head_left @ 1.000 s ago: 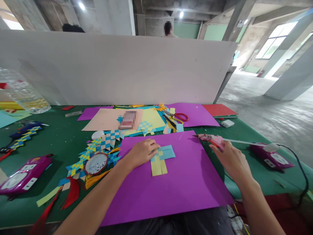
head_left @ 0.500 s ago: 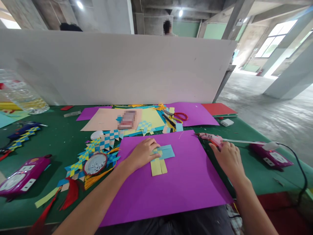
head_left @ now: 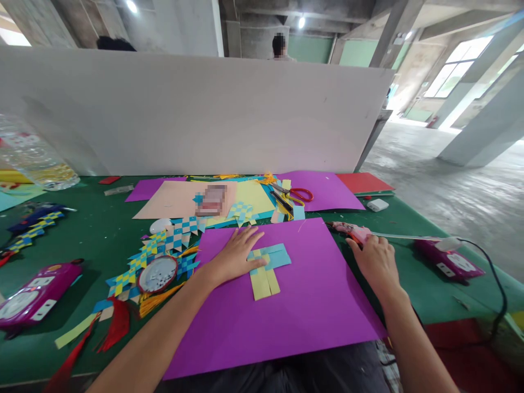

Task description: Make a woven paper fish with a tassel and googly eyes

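A large purple sheet [head_left: 303, 311] lies before me with a woven piece of light-blue and yellow paper strips [head_left: 265, 285] on it. My left hand [head_left: 235, 259] rests on the sheet with fingers stretched forward, and its thumb touches the left part of the woven piece. Off the sheet's right edge, my right hand [head_left: 379, 262] is closed around a pink hot glue gun [head_left: 347, 229]. The gun's nozzle points left, and a clear glue stick [head_left: 403, 236] sticks out of its back. My palm hides most of the grip.
Scissors [head_left: 301, 194] and a cutter lie on paper sheets behind. At left are woven paper ornaments [head_left: 141, 254], a small dish [head_left: 158, 274], red tassels [head_left: 118, 325] and a magenta power strip [head_left: 35, 300]. Another power strip [head_left: 446, 262] sits right. A white partition [head_left: 196, 114] stands behind.
My left fingers have lifted off the woven strips and spread forward onto the purple sheet, leaving the thumb at the piece. My right hand stays on the glue gun.
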Demonstrator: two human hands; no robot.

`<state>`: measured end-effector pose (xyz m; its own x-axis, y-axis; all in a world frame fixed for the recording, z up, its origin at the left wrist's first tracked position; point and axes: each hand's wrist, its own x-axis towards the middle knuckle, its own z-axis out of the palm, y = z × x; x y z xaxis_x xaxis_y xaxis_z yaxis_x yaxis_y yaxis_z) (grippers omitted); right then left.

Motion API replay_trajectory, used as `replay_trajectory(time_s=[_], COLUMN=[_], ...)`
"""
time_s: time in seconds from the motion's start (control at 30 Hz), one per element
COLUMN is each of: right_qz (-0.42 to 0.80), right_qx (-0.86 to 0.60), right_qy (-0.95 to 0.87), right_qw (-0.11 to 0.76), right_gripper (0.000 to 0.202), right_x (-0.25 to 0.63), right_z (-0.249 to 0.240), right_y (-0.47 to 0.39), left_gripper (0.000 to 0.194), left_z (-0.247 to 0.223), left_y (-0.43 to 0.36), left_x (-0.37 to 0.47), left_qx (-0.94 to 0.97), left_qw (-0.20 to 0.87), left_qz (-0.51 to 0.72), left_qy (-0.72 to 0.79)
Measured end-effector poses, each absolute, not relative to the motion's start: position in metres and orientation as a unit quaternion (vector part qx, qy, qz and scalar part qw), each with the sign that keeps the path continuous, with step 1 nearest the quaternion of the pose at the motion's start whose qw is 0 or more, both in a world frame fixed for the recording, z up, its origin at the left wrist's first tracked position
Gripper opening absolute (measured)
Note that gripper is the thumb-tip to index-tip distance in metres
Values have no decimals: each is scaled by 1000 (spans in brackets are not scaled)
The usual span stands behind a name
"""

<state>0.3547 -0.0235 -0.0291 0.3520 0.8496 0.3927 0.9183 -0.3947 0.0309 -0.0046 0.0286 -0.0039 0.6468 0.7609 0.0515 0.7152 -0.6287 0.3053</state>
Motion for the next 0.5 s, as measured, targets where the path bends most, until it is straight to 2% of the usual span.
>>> replay_trajectory(time_s=[0.13,0.33,0.5], right_qz=[-197,-46,-9], right_qx=[-798,-737,-730], right_qy=[-553,-642,-645], right_qw=[140,203,228], right_gripper=[59,48,44], right_x=[338,304,297], right_z=[-23,-34,-36], right_y=[-43,-61,-51], left_gripper=[71,67,65], left_z=[-10,-7,-4], left_y=[24,16,14], left_x=[-6,-13,-24], left_qx=[903,903,898], left_qw=[98,72,68], left_qz=[51,46,45], left_qy=[416,420,432])
